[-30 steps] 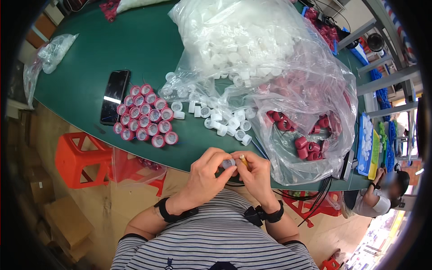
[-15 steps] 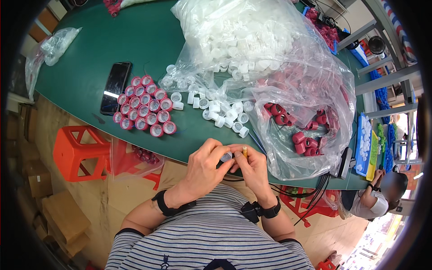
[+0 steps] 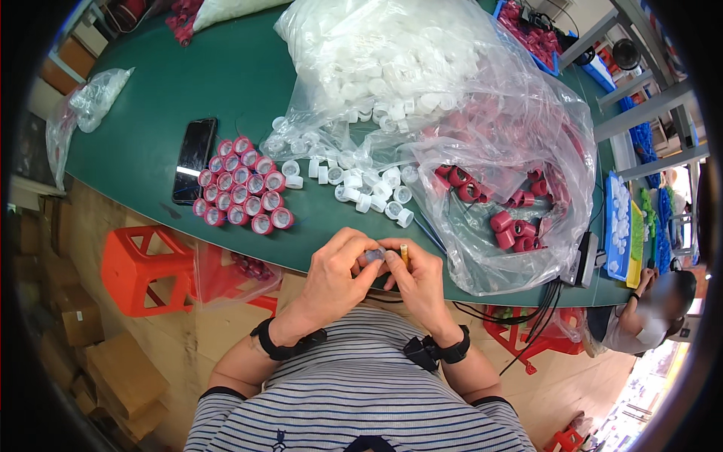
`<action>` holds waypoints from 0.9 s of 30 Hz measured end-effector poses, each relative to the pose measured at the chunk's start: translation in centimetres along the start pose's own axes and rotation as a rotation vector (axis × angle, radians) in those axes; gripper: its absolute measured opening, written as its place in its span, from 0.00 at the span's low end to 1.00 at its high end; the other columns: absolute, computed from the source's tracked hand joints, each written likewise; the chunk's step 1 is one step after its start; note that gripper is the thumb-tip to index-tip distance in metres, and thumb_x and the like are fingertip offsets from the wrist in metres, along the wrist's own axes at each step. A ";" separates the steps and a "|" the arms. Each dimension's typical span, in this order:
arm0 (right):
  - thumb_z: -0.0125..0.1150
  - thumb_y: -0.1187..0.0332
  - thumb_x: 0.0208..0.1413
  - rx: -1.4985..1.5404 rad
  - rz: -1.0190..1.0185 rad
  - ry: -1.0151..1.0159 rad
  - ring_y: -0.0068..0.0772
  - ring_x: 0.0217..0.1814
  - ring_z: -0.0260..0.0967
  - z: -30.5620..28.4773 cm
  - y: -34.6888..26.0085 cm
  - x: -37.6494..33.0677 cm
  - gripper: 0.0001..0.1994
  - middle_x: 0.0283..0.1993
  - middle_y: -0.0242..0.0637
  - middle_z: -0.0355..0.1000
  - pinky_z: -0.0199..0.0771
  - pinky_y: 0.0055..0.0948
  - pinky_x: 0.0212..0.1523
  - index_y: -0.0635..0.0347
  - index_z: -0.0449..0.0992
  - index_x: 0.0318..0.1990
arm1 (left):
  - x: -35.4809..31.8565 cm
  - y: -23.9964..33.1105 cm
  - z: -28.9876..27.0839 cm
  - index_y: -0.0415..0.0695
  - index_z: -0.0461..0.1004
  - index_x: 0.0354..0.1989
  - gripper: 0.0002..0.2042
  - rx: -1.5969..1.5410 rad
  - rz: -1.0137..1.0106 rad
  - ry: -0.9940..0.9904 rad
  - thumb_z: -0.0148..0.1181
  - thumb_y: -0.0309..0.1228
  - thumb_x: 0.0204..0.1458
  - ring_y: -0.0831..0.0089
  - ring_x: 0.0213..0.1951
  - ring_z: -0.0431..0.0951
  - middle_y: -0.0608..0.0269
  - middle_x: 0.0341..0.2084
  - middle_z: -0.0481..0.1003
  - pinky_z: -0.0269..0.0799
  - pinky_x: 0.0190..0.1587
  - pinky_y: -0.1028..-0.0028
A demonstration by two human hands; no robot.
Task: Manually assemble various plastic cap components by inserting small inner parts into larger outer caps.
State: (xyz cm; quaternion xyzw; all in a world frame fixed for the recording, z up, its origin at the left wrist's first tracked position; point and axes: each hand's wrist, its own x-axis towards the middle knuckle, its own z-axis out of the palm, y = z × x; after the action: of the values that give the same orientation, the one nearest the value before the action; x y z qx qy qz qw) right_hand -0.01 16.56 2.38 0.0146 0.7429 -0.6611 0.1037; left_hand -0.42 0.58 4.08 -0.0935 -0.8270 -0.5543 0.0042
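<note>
At the table's near edge, my left hand (image 3: 336, 273) is closed, pinching a small translucent white cap (image 3: 374, 255) between thumb and fingers. My right hand (image 3: 419, 280) presses its thumb against the side of that cap. It also grips a thin tool with a yellowish end (image 3: 404, 253), which pokes up between thumb and fingers; the rest of it is hidden. Beyond my hands lie loose white caps (image 3: 377, 204). To their left, red rings with clear inserts (image 3: 241, 194) stand packed together in rows.
A large clear bag of white caps (image 3: 392, 68) fills the far middle. On the right spreads an open clear bag (image 3: 482, 271) with red rings (image 3: 520, 232). A black phone (image 3: 194, 160) lies at left. Below the edge are an orange stool (image 3: 147, 271) and black cables (image 3: 520, 318). Someone sits far right.
The whole view has shifted slightly. Both hands stay together, and the cap has turned a little between the fingers, with my right thumb now against it.
</note>
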 end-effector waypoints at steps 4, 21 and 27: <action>0.57 0.75 0.64 -0.024 0.004 -0.030 0.24 0.32 0.79 0.0 -0.8 0.0 0.09 0.36 0.38 0.78 0.79 0.22 0.25 0.70 0.77 0.47 | 0.0 -1.1 0.0 0.33 0.77 0.40 0.08 0.060 0.082 0.012 0.63 0.17 0.50 0.71 0.27 0.79 0.55 0.35 0.77 0.76 0.28 0.74; 0.56 0.77 0.63 -0.063 -0.007 -0.028 0.28 0.33 0.80 0.2 -0.9 0.0 0.08 0.38 0.42 0.77 0.80 0.25 0.28 0.70 0.77 0.46 | 0.4 -0.9 -0.5 0.38 0.76 0.37 0.09 0.242 0.274 -0.006 0.62 0.16 0.48 0.62 0.28 0.80 0.56 0.35 0.76 0.76 0.28 0.68; 0.56 0.76 0.63 -0.064 -0.009 -0.028 0.28 0.32 0.80 0.2 -1.1 0.1 0.08 0.39 0.43 0.77 0.79 0.25 0.27 0.70 0.77 0.46 | 0.6 -1.2 -0.5 0.38 0.75 0.36 0.07 0.361 0.350 -0.013 0.62 0.18 0.49 0.59 0.28 0.79 0.57 0.34 0.76 0.76 0.29 0.67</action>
State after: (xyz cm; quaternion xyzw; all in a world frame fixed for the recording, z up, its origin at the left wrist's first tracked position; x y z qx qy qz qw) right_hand -0.28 16.21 3.45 -0.0013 0.7623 -0.6376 0.1112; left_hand -1.25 -0.21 3.24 -0.2369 -0.8839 -0.3876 0.1114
